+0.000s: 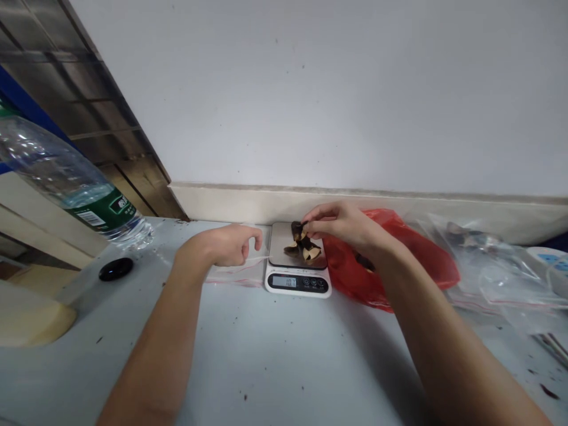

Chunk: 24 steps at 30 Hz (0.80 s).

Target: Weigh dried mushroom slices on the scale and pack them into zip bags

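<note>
A small white kitchen scale [298, 283] with a steel plate stands near the wall, its display lit with digits. Several dried, curled pieces [306, 251], dark brown with pale tan faces, lie on the plate. Between the thumb and fingertips of my right hand [339, 223] is a similar dark dried piece [296, 228], right above the others. My left hand [228, 245] is curled left of the scale, over clear zip bags [237, 275]. A thin pale strip runs from it toward the scale; whether the fingers hold it is hidden.
Behind my right forearm lies an open red plastic bag [399, 248] with dark pieces inside. Clear bags [501, 272] are farther right, beside a white object [550, 266]. At left stand a water bottle [95, 204] and a black round object [116, 269]. A pale wall [310, 106] bounds the back.
</note>
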Each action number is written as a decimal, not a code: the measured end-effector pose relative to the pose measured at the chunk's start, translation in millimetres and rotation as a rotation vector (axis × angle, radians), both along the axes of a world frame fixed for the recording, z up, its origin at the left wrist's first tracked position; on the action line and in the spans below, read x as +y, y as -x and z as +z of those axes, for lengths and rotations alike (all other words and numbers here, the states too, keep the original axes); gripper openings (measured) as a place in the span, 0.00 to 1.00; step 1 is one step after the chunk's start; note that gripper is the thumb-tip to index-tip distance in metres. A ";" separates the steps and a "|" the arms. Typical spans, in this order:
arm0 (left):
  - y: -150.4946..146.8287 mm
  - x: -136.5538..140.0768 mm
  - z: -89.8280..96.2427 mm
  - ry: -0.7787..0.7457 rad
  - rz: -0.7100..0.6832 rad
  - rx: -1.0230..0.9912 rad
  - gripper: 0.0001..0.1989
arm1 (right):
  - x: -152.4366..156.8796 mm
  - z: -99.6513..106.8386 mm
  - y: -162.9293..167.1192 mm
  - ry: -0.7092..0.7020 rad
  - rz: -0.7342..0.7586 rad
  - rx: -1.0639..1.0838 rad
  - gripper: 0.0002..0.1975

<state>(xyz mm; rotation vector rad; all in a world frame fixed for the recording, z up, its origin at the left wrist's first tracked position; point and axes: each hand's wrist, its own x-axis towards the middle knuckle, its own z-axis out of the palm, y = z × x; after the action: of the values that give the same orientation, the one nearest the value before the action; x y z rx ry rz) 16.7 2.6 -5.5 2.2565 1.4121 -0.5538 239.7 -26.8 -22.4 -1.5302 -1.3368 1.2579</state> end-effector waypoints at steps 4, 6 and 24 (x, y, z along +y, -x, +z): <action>-0.5 -1.4 2.9 0.020 0.016 -0.004 0.26 | -0.9 1.6 -6.0 -0.030 -0.020 0.043 0.05; 0.1 -1.2 3.3 0.026 0.022 -0.009 0.26 | -2.6 4.5 -11.4 -0.069 -0.034 0.014 0.04; 11.2 3.2 6.9 -0.190 0.055 -0.300 0.16 | -28.0 36.2 -51.3 -0.063 -0.010 -0.991 0.05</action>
<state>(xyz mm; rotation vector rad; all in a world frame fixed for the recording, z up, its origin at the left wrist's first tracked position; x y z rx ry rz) 5.5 5.8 1.4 2.3178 1.4150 -0.0588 291.0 -54.9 13.8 -2.2155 -1.9087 0.3850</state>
